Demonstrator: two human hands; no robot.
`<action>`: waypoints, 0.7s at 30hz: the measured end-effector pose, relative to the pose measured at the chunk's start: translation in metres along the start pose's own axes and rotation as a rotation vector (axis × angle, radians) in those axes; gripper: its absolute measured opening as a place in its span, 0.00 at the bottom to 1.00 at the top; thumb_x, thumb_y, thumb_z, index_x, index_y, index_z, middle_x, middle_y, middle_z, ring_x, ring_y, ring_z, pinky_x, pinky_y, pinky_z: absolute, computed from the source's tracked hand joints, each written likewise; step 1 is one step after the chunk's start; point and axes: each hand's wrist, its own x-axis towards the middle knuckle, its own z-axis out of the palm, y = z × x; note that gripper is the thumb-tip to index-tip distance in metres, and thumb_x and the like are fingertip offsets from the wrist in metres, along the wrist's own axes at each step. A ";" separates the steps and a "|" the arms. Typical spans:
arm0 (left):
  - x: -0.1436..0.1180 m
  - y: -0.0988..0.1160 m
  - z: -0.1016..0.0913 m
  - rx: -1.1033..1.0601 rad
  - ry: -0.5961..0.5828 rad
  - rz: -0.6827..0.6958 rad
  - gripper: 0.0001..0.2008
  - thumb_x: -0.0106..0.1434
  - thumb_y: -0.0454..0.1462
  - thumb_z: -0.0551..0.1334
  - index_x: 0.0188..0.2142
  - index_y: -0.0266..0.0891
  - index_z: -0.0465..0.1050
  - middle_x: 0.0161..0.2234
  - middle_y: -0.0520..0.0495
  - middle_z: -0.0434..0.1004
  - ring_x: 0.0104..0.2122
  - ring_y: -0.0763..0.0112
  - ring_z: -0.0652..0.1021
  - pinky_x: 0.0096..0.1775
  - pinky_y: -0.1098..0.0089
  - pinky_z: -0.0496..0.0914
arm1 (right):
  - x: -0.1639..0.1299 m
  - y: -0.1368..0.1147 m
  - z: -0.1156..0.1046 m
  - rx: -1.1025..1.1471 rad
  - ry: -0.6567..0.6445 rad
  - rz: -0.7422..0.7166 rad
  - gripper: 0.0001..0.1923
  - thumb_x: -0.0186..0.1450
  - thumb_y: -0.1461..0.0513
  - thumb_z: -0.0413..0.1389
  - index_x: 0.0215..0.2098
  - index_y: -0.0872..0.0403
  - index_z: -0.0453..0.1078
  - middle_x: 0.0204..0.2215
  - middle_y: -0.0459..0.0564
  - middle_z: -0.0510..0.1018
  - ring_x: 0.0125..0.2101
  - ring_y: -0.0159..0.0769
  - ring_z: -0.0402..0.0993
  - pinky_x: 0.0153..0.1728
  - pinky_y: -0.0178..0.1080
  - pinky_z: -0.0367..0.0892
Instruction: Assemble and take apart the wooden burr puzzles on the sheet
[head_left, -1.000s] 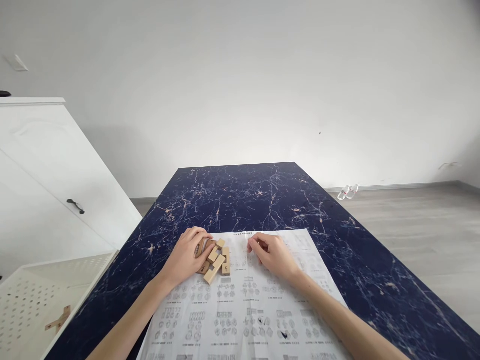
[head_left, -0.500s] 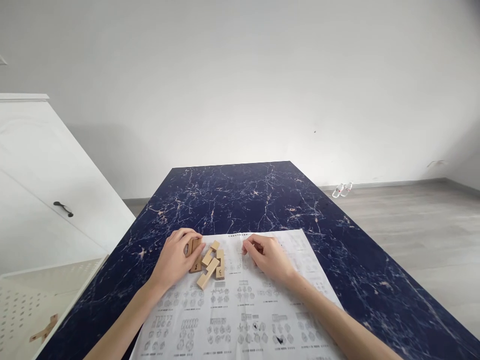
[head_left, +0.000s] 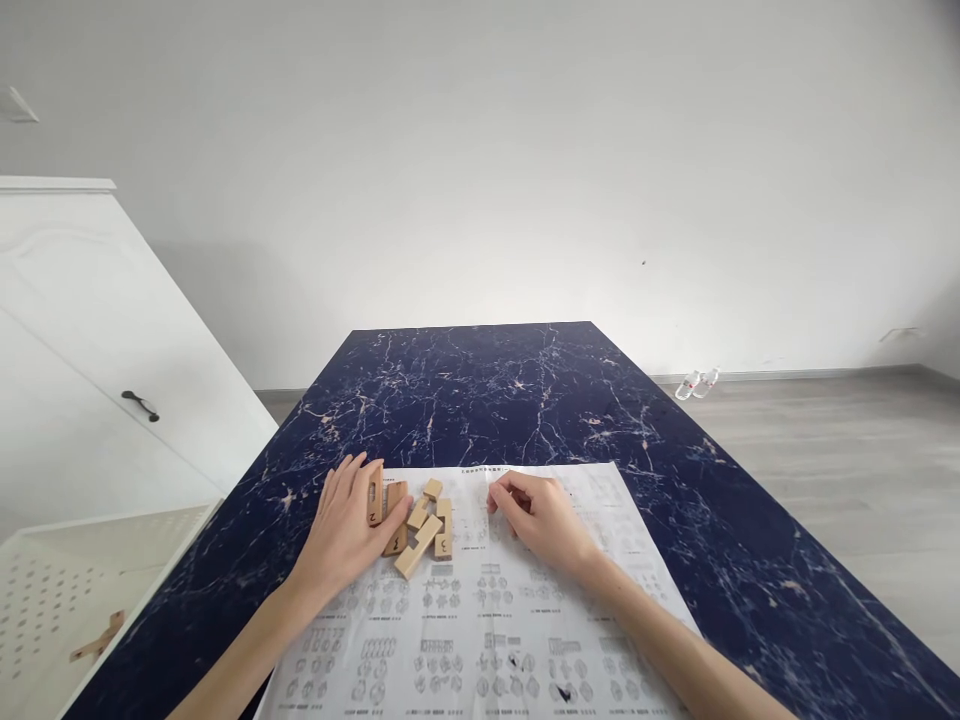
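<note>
Several notched wooden puzzle pieces lie in a loose group on a printed paper sheet (head_left: 495, 625). My left hand (head_left: 349, 525) is beside them, fingers stretched out flat and thumb apart. Its thumb touches a darker piece marked 3 (head_left: 397, 515); a piece marked 2 (head_left: 374, 497) stands between thumb and fingers, partly covered. To the right are a light piece marked 3 (head_left: 444, 530), a slanted notched piece (head_left: 418, 547) and a small-ended piece (head_left: 433, 490). My right hand (head_left: 540, 515) rests on the sheet, fingers curled in, with nothing visible in them.
The sheet lies on a dark blue marble-patterned table (head_left: 465, 400). On the left stand a white cabinet (head_left: 97, 350) and, lower, a perforated white surface (head_left: 45, 590) bearing a wooden object (head_left: 97, 638). Two plastic bottles (head_left: 697, 383) are on the floor at right.
My left fingers have straightened and lifted off the darker pieces, uncovering the piece marked 2. The right hand stays curled in place. The view has shifted slightly.
</note>
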 end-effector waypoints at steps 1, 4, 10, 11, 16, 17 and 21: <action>-0.001 -0.001 -0.001 0.024 -0.037 0.015 0.37 0.74 0.60 0.56 0.70 0.38 0.63 0.73 0.32 0.62 0.74 0.37 0.59 0.71 0.37 0.56 | 0.000 0.000 0.000 -0.001 -0.003 0.001 0.19 0.75 0.55 0.51 0.30 0.52 0.75 0.17 0.43 0.69 0.19 0.33 0.62 0.24 0.37 0.57; -0.006 -0.008 -0.008 0.092 -0.150 0.064 0.38 0.77 0.58 0.51 0.78 0.43 0.51 0.78 0.40 0.52 0.77 0.41 0.52 0.73 0.37 0.50 | 0.000 -0.001 0.000 -0.005 -0.011 0.001 0.19 0.75 0.55 0.51 0.29 0.52 0.75 0.17 0.43 0.69 0.19 0.33 0.61 0.24 0.37 0.56; -0.041 -0.018 -0.036 0.132 -0.198 0.189 0.36 0.79 0.51 0.52 0.80 0.56 0.37 0.79 0.52 0.49 0.77 0.45 0.53 0.74 0.39 0.53 | 0.001 0.001 0.000 -0.016 -0.009 -0.015 0.18 0.74 0.57 0.51 0.29 0.52 0.74 0.17 0.42 0.70 0.19 0.33 0.62 0.24 0.37 0.56; -0.051 -0.018 -0.042 0.129 -0.212 0.193 0.37 0.79 0.50 0.53 0.80 0.56 0.36 0.78 0.52 0.50 0.77 0.46 0.53 0.74 0.39 0.53 | 0.001 0.002 0.001 -0.018 -0.009 -0.021 0.18 0.74 0.58 0.51 0.28 0.52 0.74 0.17 0.42 0.70 0.19 0.32 0.62 0.25 0.37 0.56; -0.105 -0.011 -0.066 0.136 -0.193 0.244 0.39 0.76 0.46 0.58 0.80 0.56 0.40 0.77 0.50 0.55 0.76 0.45 0.58 0.71 0.42 0.63 | 0.001 0.004 0.002 -0.025 -0.008 -0.041 0.18 0.74 0.59 0.52 0.28 0.52 0.75 0.19 0.42 0.71 0.20 0.32 0.60 0.25 0.37 0.54; -0.113 -0.009 -0.070 0.139 -0.176 0.276 0.39 0.76 0.45 0.58 0.79 0.56 0.41 0.76 0.50 0.57 0.75 0.45 0.60 0.70 0.44 0.65 | 0.001 0.004 0.002 -0.025 -0.009 -0.042 0.18 0.74 0.59 0.52 0.28 0.52 0.75 0.19 0.42 0.71 0.20 0.32 0.59 0.25 0.37 0.53; -0.133 0.001 -0.079 0.189 -0.187 0.368 0.42 0.73 0.44 0.61 0.79 0.56 0.43 0.75 0.50 0.60 0.70 0.49 0.70 0.66 0.52 0.73 | 0.000 0.004 0.003 -0.028 -0.007 -0.047 0.18 0.74 0.59 0.52 0.28 0.52 0.75 0.19 0.43 0.72 0.20 0.32 0.60 0.25 0.37 0.53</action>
